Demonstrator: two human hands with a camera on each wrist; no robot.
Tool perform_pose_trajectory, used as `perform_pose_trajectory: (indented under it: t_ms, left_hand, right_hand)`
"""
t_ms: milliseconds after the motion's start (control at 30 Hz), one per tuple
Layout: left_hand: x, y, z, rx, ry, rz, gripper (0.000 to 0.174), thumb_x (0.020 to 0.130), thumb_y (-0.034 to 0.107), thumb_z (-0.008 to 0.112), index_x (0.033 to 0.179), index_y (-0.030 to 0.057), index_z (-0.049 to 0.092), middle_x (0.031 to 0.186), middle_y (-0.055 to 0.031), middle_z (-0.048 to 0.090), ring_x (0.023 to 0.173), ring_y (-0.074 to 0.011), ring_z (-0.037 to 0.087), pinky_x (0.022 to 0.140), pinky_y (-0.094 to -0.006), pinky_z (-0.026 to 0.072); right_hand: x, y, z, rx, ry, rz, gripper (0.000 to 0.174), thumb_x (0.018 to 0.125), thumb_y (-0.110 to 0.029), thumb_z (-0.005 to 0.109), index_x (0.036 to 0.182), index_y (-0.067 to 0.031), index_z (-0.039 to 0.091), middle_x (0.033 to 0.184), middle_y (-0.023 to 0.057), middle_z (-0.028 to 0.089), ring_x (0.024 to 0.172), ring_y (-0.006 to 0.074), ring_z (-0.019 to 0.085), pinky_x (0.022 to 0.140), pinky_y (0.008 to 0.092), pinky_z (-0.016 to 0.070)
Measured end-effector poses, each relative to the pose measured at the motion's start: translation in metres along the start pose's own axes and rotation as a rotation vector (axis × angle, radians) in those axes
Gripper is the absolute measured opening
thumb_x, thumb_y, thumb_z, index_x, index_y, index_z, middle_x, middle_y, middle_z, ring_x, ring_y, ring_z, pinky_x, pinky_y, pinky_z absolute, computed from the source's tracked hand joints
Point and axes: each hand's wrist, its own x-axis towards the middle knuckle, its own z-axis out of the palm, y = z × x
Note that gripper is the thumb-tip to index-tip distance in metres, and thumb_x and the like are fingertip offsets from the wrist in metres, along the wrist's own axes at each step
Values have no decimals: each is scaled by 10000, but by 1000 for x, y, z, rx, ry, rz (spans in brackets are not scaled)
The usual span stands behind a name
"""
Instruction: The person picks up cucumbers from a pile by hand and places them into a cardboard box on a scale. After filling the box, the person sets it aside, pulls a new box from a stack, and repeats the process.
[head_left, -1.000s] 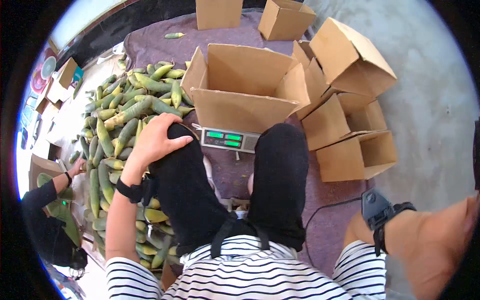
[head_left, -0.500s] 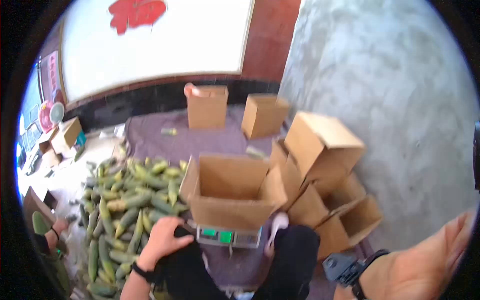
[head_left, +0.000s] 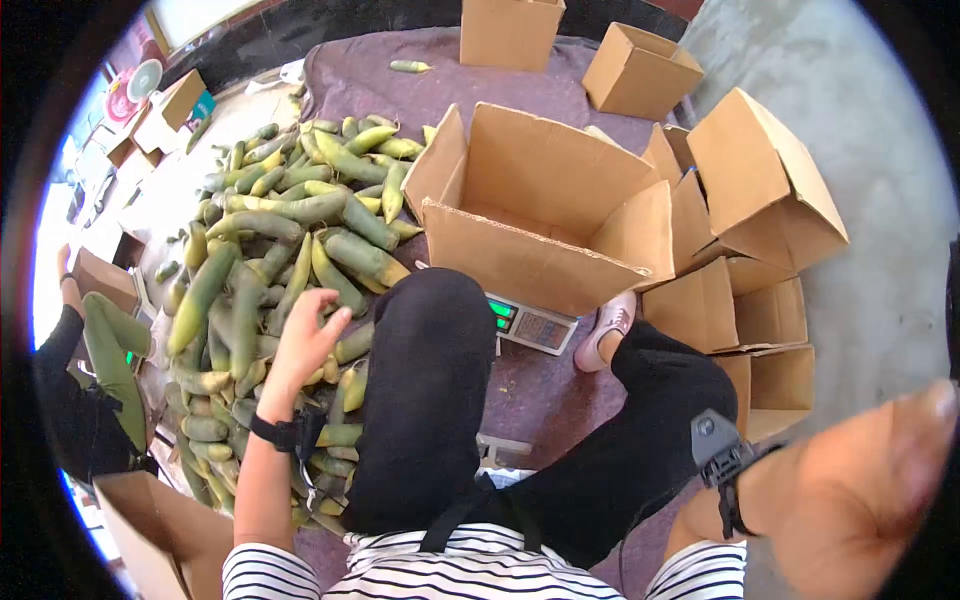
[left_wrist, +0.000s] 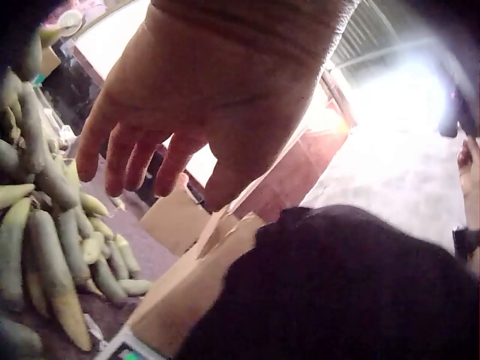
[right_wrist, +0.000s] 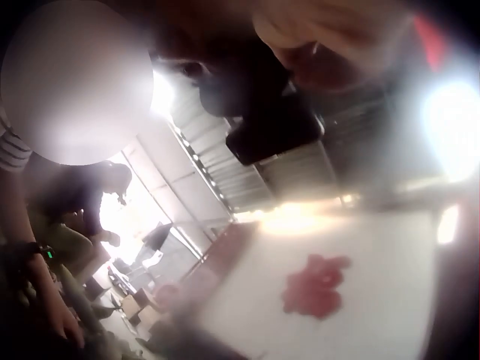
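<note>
My left hand (head_left: pixel 310 340) hovers beside my bent knee, over a heap of long green radishes (head_left: pixel 300 210). In the left wrist view that hand (left_wrist: pixel 202 97) hangs with its fingers loosely spread and nothing in them. My right hand (head_left: pixel 870 490) is raised close to the head camera, blurred and partly cut off at the right edge. The right wrist view has its fingers (right_wrist: pixel 337 37) near a dark device at the head; their grip is hard to make out. An open cardboard box (head_left: pixel 530 250) stands on a digital scale (head_left: pixel 540 328) before my knees.
Several more cardboard boxes (head_left: pixel 745 180) are stacked at the right, and another box (head_left: pixel 640 75) stands behind on the purple cloth (head_left: pixel 360 80). One radish (head_left: pixel 409 66) lies apart there. A second person (head_left: pixel 75 400) sits at the far left. A box (head_left: pixel 150 530) stands at lower left.
My left hand has left my knee and moved over the radishes. My right leg has swung outward, showing a pink shoe. The head view tilted up, then down again; the right hand stays raised.
</note>
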Motion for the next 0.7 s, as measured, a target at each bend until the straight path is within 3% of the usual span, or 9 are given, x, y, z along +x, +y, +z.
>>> perform_pose_trajectory:
  t_ms: [67,200,267,333,367,467,600,633,700]
  left_hand:
    - [-11,-37,23,201,18,28,369,790,212,689,1052,-8,551,1025,-185,568,994,-345,553,869,-395,448]
    - [-39,-92,58,608,-116,-168,456,732,249,719,1073,10,534,1121,-177,498,1027,-364,524,855,-449,451]
    - [-51,-103,63,735,-146,-234,493,721,266,722,1101,24,520,1161,-163,484,1074,-349,508,859,-474,446]
    - [-64,-131,67,823,-196,-362,512,713,281,728,1107,36,512,1154,-156,492,1104,-337,498,864,-487,441]
    - [-73,-141,69,849,-216,-390,513,717,282,725,1114,40,509,1181,-155,491,1115,-340,496,864,-493,443]
    - [-83,-148,68,751,-329,-514,530,728,277,716,1149,43,495,1229,-160,476,1126,-342,488,859,-493,447]
    - [-77,-186,90,470,-102,-372,426,764,256,690,1074,2,545,1010,-188,604,968,-322,590,831,-421,474]
    - [-72,-189,94,470,-105,-373,426,764,256,690,1074,2,545,1010,-188,604,968,-322,590,831,-421,474]
    - [-47,-191,105,131,79,-496,375,796,272,668,1004,-24,572,813,-161,648,776,-283,639,723,-370,506]
  right_hand:
    - [-15,21,4,-84,10,133,243,917,-68,525,1133,28,580,1006,92,622,797,124,574,694,250,457]
    - [-58,81,9,-366,-97,614,248,925,-68,512,1143,33,575,1010,93,620,803,125,570,699,253,454]
    - [-82,105,6,-360,-238,838,141,912,-57,536,1024,-14,610,970,27,605,835,84,556,734,214,458]
    - [-110,125,-2,-470,-492,728,121,883,-59,565,985,-31,624,920,58,598,778,126,567,697,245,463]
    - [-120,124,0,-463,-548,832,108,880,-72,572,967,-28,619,907,71,593,757,158,574,686,264,473]
    - [-153,130,-4,-481,-806,766,163,853,-126,610,987,-33,610,986,115,597,852,280,604,753,368,495]
    - [-161,124,-4,-505,-1057,722,269,823,-184,646,1037,-28,594,1075,135,586,968,319,574,832,404,474]
    - [-165,123,-5,-517,-1110,706,308,813,-200,657,1055,-23,587,1085,138,582,1000,318,560,860,408,461]
    - [-170,122,-6,-533,-1172,703,386,785,-216,683,1090,-4,574,1060,151,580,1019,322,548,881,413,448]
